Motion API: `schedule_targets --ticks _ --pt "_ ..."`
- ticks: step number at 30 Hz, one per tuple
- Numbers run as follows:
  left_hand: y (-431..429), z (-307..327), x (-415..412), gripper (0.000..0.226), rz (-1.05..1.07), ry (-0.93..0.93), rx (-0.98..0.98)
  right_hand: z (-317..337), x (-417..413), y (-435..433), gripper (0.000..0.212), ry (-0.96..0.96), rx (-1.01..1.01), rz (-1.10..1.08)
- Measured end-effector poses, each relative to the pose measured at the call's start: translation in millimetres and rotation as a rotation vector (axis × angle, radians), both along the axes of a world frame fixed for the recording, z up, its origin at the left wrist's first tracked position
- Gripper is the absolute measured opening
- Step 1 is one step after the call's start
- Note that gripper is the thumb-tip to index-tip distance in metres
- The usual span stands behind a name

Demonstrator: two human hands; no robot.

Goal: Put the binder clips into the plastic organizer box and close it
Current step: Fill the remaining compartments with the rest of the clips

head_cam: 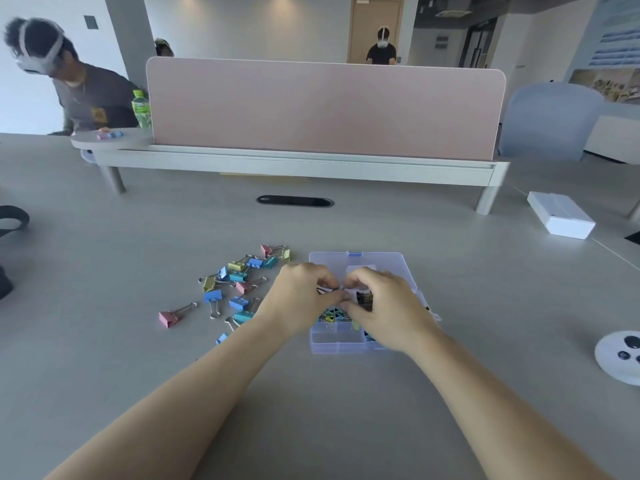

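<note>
A clear plastic organizer box (332,342) lies open on the grey table, its lid (356,259) flat behind it. Small black and coloured binder clips fill some compartments. Both hands are over the box's middle. My left hand (301,294) pinches a small black binder clip (323,290) with curled fingers. My right hand (388,306) has its fingers curled down at the same spot, fingertips meeting the left's; what it holds is hidden. A pile of pastel binder clips (239,278) lies left of the box, with one pink clip (169,317) apart.
A pink divider panel (325,109) on a raised shelf crosses the table behind. A white box (561,220) sits at the right, a round white object (620,356) at the right edge. A person sits at the far left beside a green bottle (141,109).
</note>
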State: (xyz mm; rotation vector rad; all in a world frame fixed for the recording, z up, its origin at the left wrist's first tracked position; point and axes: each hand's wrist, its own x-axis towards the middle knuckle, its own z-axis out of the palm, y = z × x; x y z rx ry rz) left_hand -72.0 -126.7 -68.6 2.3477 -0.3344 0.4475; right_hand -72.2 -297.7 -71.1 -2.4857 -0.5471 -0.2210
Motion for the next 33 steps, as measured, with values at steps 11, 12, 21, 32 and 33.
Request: schedule_targets --ticks 11,12,21,32,33 --pt "23 0 -2 0.025 -0.139 0.051 0.185 -1 0 0 0.028 0.002 -0.121 0.029" --pt "25 0 -2 0.03 -0.15 0.086 0.213 -1 0 0 0.028 0.008 -0.139 0.035" --pt "50 12 3 0.037 -0.071 0.086 0.107 -3 0 1 0.026 0.03 -0.263 0.053" --pt "104 10 20 0.028 0.248 0.152 0.234 -2 0 1 0.031 0.047 -0.197 0.019" --pt "99 11 20 0.027 0.231 0.137 0.24 -1 0 1 0.033 0.054 -0.205 0.019"
